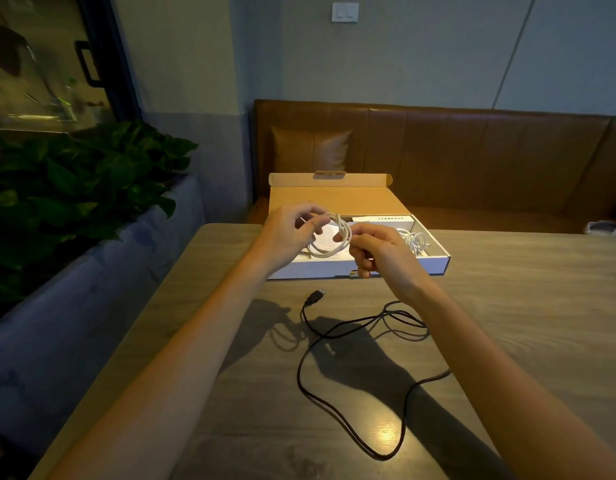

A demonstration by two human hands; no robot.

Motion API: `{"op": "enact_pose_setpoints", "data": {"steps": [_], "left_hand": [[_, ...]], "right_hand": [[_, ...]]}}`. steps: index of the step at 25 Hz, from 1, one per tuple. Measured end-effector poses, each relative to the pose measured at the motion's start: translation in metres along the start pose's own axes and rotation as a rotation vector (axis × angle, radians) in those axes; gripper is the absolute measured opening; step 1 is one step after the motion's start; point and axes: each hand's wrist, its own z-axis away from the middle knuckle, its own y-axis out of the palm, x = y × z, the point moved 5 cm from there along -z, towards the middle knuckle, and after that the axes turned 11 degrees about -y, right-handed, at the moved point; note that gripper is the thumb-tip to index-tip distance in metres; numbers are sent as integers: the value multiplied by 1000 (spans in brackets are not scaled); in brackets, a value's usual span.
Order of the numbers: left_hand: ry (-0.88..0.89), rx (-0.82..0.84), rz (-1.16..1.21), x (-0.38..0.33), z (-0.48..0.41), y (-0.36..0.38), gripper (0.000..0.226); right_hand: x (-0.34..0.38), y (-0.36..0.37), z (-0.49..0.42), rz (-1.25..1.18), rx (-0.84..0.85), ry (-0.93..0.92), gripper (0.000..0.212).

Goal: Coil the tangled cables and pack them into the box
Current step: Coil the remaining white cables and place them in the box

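1. A black cable point(320, 336) is lying loose and loopy on the desk point(524, 306), closest to the person. Its plug point(317, 295) is pointing toward the box point(420, 266).
2. Just past it, both grips are hanging in the air over the front of the box. The left grip point(292, 233) is pinching the top left of a white cable point(325, 254) that is wound into a small ring. The right grip point(379, 252) is pinching the right side of the same ring with curled fingers. The ring is sitting between the two grips.
3. The box is sitting open on the desk, with its lid point(337, 202) standing up at the back. A second white cable point(415, 240) is lying bundled inside on the right, beside some white paper point(382, 220).
4. A brown bench point(472, 150) is standing behind the desk.
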Motion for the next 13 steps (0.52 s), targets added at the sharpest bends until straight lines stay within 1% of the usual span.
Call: {"op": "enact_pose_setpoints", "data": {"steps": [2,4,6,9,11,13], "left_hand": [[-39,-22,59,3,1,-1,11],[-53,62,118,5,3,1,13],[-23,129,117,2,6,3,15],[63,97,-60,-3,7,3,18],[80,98,-178,-4,6,2,18],[81,70,-218,-2,5,1,17]], "right_hand": [[0,-1,0,-69,-28,-17,25],[-3,0,0,-99,-24,-9,23],[-5,1,-1,-107,-12,1,21],[-5,-2,0,-86,-43,4,25],[-5,-5,2,-29,-58,9,28],[-3,-5,2,20,-60,5,27]]}}
